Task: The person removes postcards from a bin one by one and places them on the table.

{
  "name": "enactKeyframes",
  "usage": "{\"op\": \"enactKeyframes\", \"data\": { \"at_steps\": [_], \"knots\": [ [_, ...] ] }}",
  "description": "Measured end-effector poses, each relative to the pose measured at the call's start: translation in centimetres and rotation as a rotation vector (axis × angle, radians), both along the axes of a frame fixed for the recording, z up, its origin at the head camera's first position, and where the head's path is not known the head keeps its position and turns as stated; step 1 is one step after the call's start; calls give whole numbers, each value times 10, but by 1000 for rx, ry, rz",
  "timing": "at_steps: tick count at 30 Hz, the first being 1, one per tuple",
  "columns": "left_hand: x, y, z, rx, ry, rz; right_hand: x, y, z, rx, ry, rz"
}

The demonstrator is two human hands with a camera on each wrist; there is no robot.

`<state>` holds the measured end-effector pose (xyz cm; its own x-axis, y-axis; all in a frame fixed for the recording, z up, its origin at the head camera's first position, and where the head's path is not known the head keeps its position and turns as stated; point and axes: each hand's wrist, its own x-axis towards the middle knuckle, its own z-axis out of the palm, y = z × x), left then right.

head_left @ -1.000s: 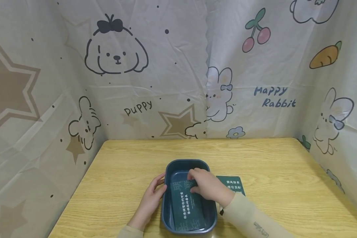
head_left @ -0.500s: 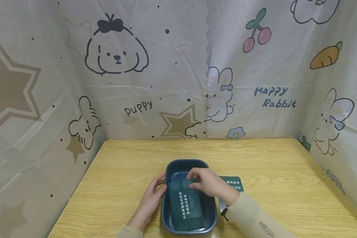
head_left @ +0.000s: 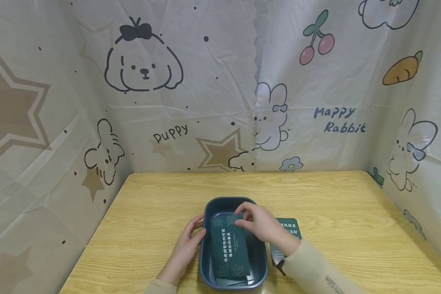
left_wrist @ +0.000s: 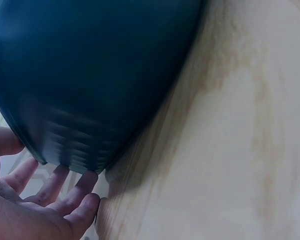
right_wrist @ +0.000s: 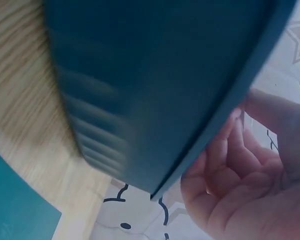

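Note:
A deep dark-blue rectangular basin [head_left: 231,199] sits on the table with its long side pointing away from me. My left hand [head_left: 186,241] rests at its left side, thumb at the rim and fingertips against the wall [left_wrist: 70,115]. My right hand [head_left: 257,222] reaches over the right rim and pinches the far right corner of a green card [head_left: 230,249] printed with white characters. The card lies tilted within the basin. Below its near edge another flat dark piece [head_left: 239,281] shows on the basin floor. The right wrist view shows thumb and finger [right_wrist: 270,105] meeting beyond the rim.
Right of the basin lies another green card [head_left: 292,228] with white lettering, partly covered by my right forearm. A small black object [head_left: 279,266] pokes out beside the sleeve. Patterned cloth [head_left: 191,102] hangs behind and along both sides of the wooden table [head_left: 161,188].
My right hand has moved the green card away from me and straightened it inside the basin, which uncovers the piece under its near edge. The left hand and basin have stayed put.

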<state>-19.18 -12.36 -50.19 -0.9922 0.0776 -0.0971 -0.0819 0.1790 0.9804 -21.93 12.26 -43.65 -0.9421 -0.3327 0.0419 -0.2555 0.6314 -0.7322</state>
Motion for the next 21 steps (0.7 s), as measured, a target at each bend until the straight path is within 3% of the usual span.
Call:
{"op": "enactKeyframes", "data": {
  "at_steps": [10,21],
  "knots": [
    [1,-1,0,10,5,-6,0,15,15,-110,41,-142],
    [1,0,0,11,8,-9,0,48,27,-132,61,-182]
  ]
}}
